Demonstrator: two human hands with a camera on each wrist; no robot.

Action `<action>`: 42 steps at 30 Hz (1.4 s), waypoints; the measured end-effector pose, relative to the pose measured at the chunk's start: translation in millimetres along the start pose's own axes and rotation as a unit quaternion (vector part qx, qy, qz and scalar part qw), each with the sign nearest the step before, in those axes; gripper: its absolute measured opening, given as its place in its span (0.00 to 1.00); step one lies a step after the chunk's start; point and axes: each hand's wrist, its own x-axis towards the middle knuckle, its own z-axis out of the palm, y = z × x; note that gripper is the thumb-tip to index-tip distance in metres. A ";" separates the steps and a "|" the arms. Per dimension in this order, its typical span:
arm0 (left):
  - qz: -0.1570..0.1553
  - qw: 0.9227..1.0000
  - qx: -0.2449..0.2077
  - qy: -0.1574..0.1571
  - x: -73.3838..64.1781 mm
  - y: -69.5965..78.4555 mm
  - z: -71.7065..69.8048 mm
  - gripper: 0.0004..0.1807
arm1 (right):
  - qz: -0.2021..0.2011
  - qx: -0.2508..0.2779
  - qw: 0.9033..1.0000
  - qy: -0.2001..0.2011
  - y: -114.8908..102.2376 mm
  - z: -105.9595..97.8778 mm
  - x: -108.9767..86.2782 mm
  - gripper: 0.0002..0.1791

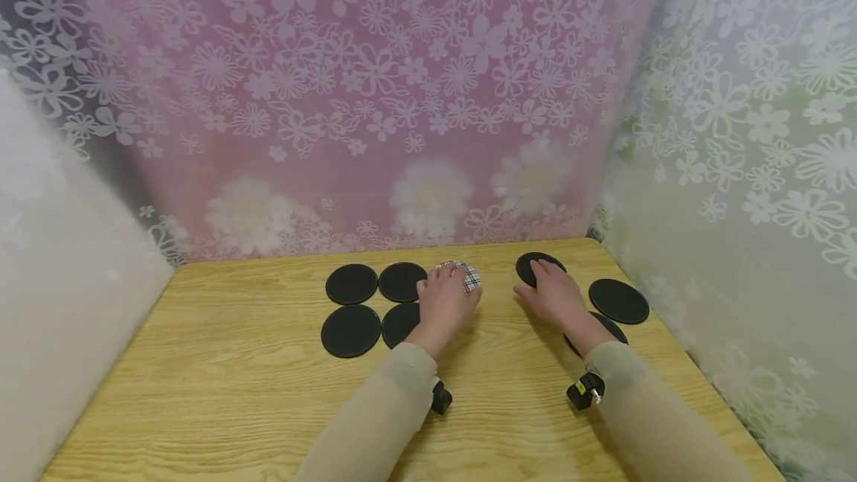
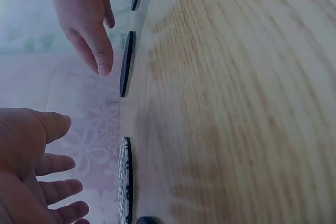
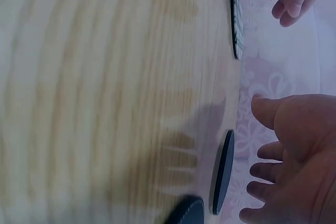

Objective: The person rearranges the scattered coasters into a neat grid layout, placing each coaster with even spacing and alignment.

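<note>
Several round black coasters lie on the wooden table. My left hand (image 1: 447, 302) is over a coaster with a plaid face (image 1: 472, 276), at the end of a left-hand group that includes a black coaster (image 1: 351, 284). In the left wrist view the fingers of that hand (image 2: 31, 166) are spread above the plaid coaster (image 2: 125, 182), with a gap between. My right hand (image 1: 554, 294) is above another black coaster (image 1: 529, 266). The right wrist view shows this hand (image 3: 294, 156) with fingers apart, clear of the black coaster (image 3: 224, 171). Neither hand holds anything.
At the right edge lies a black coaster (image 1: 619, 301), with another one (image 1: 608, 327) partly hidden under the right forearm. More black coasters (image 1: 351, 331) sit at the left. A pink floral curtain (image 1: 375, 132) hangs behind the table (image 1: 221, 385), and a pale floral one (image 1: 756, 192) along the right.
</note>
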 end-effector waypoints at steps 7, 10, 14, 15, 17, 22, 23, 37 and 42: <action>0.013 1.000 0.007 -0.009 4.2 5.1 6.1 0.31 | 0.019 0.004 0.999 -0.027 14.4 -5.7 6.6 0.43; 0.020 1.000 0.007 -0.009 5.8 6.5 7.9 0.31 | 0.031 0.010 0.999 -0.039 20.3 -7.3 10.2 0.44; 0.024 0.999 0.012 -0.022 7.9 8.5 10.7 0.34 | 0.042 0.018 0.998 -0.052 27.6 -8.7 15.1 0.44; 0.025 0.999 0.014 -0.026 8.5 9.1 11.7 0.34 | 0.045 0.020 0.997 -0.056 28.7 -9.2 16.0 0.45; 0.024 0.999 0.016 -0.036 9.3 10.7 12.9 0.36 | 0.049 0.026 0.996 -0.063 30.5 -10.3 17.7 0.45; 0.024 0.999 0.018 -0.043 9.5 14.4 14.0 0.35 | 0.062 0.034 0.994 -0.082 38.1 -10.9 21.5 0.45; 0.025 0.999 0.020 -0.042 9.2 14.9 13.9 0.35 | 0.064 0.035 0.994 -0.084 40.2 -10.6 22.1 0.45; 0.033 0.998 0.019 -0.041 6.9 19.4 17.4 0.35 | 0.073 0.033 0.993 -0.089 46.6 -10.3 20.2 0.45; 0.035 0.999 0.016 -0.035 5.6 19.6 19.0 0.34 | 0.071 0.036 0.993 -0.089 44.2 -9.5 19.8 0.45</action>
